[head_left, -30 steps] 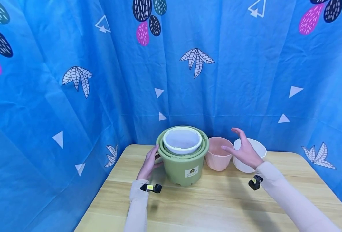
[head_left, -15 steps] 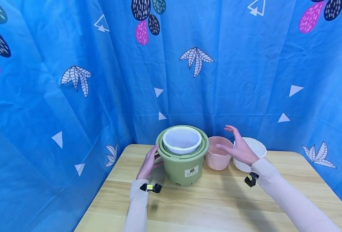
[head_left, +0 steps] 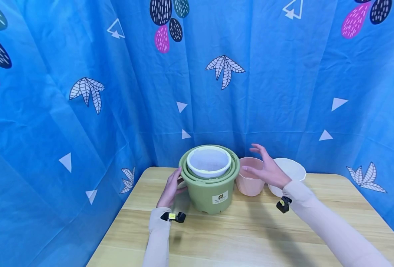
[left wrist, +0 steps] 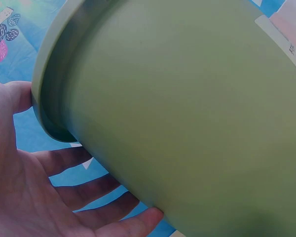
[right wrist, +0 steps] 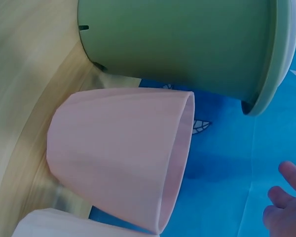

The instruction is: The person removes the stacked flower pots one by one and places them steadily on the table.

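Observation:
A large green flowerpot (head_left: 205,194) with a white label stands upright on the table, with smaller pots nested in it. The innermost is a white pot (head_left: 209,161) with a pale rim. My left hand (head_left: 169,189) is at its left side; in the left wrist view the thumb touches the rim and the fairly straight fingers (left wrist: 93,192) lie along the wall below. To the right stand a pink flowerpot (head_left: 250,184) and a white flowerpot (head_left: 292,170). My right hand (head_left: 267,170) hovers above these two, thumb and fingers spread, holding nothing, partly hiding both.
The pots stand near the far edge of a wooden table (head_left: 213,237). Behind and to the left hangs a blue patterned curtain (head_left: 190,92). Each wrist wears a small black camera; the one on the right wrist (head_left: 283,204) hangs over the table.
My right hand has moved left, from over the white flowerpot to over the pink one, staying spread. My left hand and the pots have not visibly moved.

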The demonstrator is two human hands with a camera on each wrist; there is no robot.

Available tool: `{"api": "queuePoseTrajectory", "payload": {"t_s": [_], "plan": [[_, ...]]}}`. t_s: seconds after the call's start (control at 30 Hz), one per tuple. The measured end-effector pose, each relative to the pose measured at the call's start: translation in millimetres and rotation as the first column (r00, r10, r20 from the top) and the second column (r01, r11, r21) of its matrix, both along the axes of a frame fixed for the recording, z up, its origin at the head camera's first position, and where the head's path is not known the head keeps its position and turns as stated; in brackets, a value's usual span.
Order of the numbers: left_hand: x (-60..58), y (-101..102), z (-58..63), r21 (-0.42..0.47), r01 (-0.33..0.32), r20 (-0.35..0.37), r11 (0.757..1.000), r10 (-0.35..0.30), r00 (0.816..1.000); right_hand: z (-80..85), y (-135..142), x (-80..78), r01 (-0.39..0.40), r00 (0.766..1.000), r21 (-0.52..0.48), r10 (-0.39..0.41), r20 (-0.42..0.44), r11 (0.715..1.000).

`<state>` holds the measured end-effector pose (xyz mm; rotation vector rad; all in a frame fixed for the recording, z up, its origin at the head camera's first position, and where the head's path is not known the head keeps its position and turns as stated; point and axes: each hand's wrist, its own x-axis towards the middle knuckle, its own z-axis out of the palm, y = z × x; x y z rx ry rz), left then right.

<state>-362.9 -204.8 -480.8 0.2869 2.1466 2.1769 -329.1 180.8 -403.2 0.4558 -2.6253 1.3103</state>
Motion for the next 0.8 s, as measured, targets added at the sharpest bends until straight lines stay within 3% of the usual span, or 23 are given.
{"api": "queuePoseTrajectory", "payload": {"t_s": [0.8], "plan": [[1.7,0.2,2.6,0.009,0.007,-0.008,1.000,-0.007,1.000,5.0,-33.9,-7.6,-0.052,0.997,0.106,0.057,-0.044,0.993]]}}
